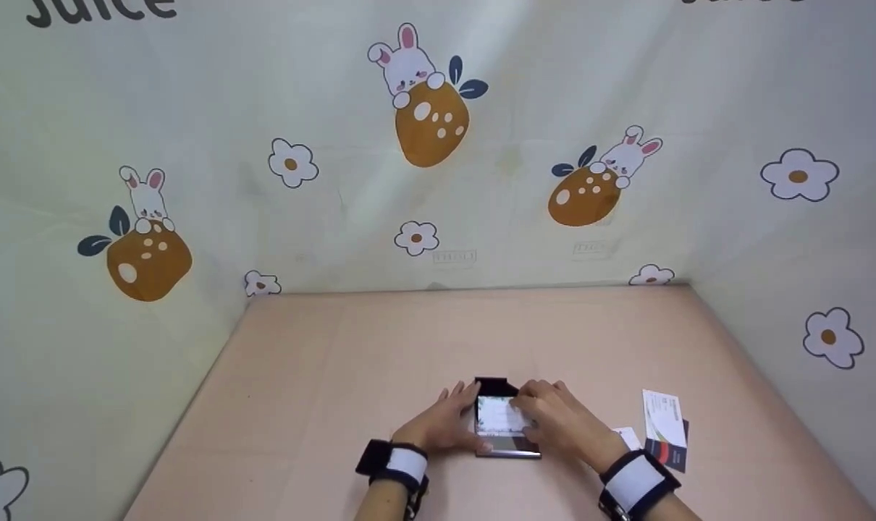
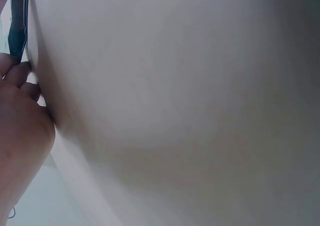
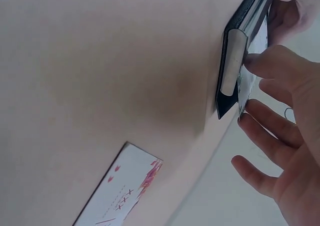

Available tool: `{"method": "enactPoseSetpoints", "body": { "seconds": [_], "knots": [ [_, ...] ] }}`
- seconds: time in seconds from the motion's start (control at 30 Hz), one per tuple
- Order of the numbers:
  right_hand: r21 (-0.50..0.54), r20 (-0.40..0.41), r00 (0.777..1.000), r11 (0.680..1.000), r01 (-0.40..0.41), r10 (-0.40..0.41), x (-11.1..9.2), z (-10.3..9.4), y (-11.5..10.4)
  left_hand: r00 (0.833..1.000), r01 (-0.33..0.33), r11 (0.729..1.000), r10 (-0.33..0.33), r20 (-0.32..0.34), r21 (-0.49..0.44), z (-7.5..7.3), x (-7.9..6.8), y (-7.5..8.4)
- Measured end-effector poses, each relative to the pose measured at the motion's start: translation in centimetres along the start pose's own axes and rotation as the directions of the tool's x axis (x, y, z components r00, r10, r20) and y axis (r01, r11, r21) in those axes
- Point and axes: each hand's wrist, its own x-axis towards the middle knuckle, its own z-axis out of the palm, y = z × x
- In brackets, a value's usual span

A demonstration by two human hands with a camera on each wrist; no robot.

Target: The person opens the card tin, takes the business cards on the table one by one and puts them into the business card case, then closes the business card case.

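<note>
A business card case (image 1: 510, 444), black with a shiny metal part, lies open on the table in the head view. A white card with a patterned border (image 1: 496, 414) is at its middle. My left hand (image 1: 444, 425) holds the case's left side, thumb at the near corner and fingers toward the far end. From the right, my right hand (image 1: 562, 421) pinches the white card at its right edge. In the right wrist view, the thumb meets the card beside the case's metal edge (image 3: 234, 63), and other fingers touch its far end. Only curled left fingers beside the case show in the left wrist view.
Right of my right hand lies a white card (image 1: 662, 416) over a dark card (image 1: 674, 457). Another white card (image 3: 122, 188) with pink print is partly hidden by the right forearm in the head view. Printed cloth walls (image 1: 510, 217) border the pinkish table (image 1: 322, 376).
</note>
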Motion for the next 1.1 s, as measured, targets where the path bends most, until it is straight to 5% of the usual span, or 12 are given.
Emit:
{"method": "enactPoseSetpoints", "body": {
  "seconds": [1.1],
  "knots": [
    [0.155, 0.110, 0.993, 0.986, -0.061, 0.044, -0.50, 0.72, -0.88, 0.999, -0.033, 0.999, 0.033, 0.004, 0.005, 0.08, 0.13, -0.29]
  ]
}}
